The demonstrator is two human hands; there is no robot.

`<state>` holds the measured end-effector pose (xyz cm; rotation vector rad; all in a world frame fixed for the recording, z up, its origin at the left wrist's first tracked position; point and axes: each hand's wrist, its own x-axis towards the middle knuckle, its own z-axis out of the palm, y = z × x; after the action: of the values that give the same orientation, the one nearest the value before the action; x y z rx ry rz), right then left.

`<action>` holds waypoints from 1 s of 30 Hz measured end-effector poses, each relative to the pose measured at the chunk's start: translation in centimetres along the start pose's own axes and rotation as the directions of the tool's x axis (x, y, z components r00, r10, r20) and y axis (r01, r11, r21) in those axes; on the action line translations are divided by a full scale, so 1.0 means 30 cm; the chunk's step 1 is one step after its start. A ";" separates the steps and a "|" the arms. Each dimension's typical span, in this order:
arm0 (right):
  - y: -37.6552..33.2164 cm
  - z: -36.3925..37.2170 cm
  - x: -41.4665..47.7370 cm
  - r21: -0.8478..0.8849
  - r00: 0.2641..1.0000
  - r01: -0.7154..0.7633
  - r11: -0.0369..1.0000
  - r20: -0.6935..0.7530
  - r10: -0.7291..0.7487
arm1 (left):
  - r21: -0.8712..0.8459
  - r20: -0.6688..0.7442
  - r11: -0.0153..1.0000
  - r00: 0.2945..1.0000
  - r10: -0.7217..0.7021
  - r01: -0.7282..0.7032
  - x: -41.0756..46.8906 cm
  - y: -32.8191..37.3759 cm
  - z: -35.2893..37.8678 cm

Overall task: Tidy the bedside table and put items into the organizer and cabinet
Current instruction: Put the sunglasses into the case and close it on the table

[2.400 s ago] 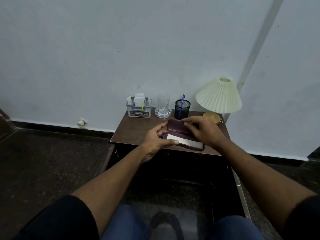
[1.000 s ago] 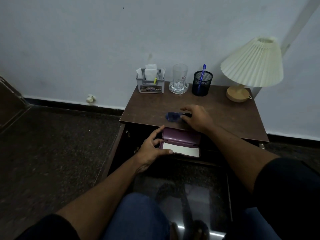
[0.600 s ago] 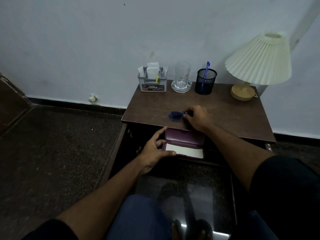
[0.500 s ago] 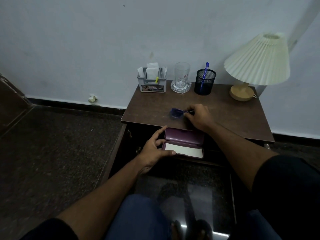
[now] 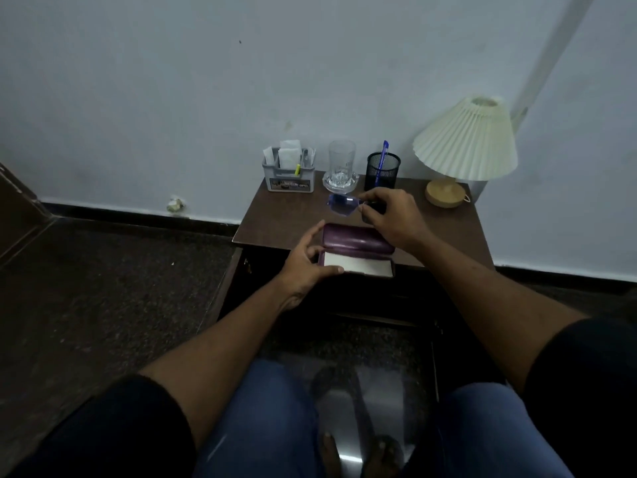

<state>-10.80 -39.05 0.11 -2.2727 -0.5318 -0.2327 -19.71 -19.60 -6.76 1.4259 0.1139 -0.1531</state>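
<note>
The blue-tinted glasses (image 5: 343,204) sat just above the centre of the frame, lifted off the brown surface (image 5: 286,222) and pinched at their right end by the right hand (image 5: 393,215), whose grip was closed on them between thumb and fingers. The half of the frame under that hand was hidden, so whether the arms were folded could not be told. Directly below them, at the near edge of the surface, the purple glasses case (image 5: 356,248) was open, its lid raised toward the wall and its pale lining facing up. The left hand (image 5: 308,262) held the case's left end, thumb along the front rim and fingers curled behind the lid, its grip closed on the case.

Along the wall at the back of the surface stood 4 things in a row. From left to right they were a grey organizer (image 5: 289,175) with papers and a yellow marker in it, a clear glass (image 5: 341,163) on a glass base, a black mesh pen cup (image 5: 382,171) holding 1 blue pen (image 5: 383,157), and a lamp (image 5: 465,143) with a pleated cream shade on a round wooden base at the right of the frame.

Below the surface, the cabinet (image 5: 344,298) front was dark. The person's knees in blue jeans filled the bottom of the frame.
</note>
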 end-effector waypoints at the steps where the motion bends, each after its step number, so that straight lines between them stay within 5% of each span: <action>1: -0.014 -0.014 -0.016 -0.015 1.000 0.013 1.000 -0.005 -0.013 | 0.001 -0.004 1.000 1.000 0.005 -0.005 -0.003 0.011 0.009; 24: 0.031 -0.123 -0.346 -0.213 0.985 0.131 0.968 0.141 -0.102 | -0.084 0.120 0.995 0.992 -0.047 0.057 -0.062 0.049 0.186; 27: 0.061 -0.121 -0.342 -0.149 0.995 0.016 0.989 -0.099 -0.031 | -0.134 0.101 0.988 0.993 -0.057 0.071 -0.044 0.036 0.183; 30: 0.086 -0.117 -0.345 0.079 0.909 -0.183 0.980 -0.367 0.200 | -0.178 0.093 0.981 0.993 -0.066 0.082 -0.021 0.037 0.177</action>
<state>-18.93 -46.32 -2.56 -2.1472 -0.1114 -0.5363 -20.21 -24.69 -4.83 1.2317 0.1069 -0.2593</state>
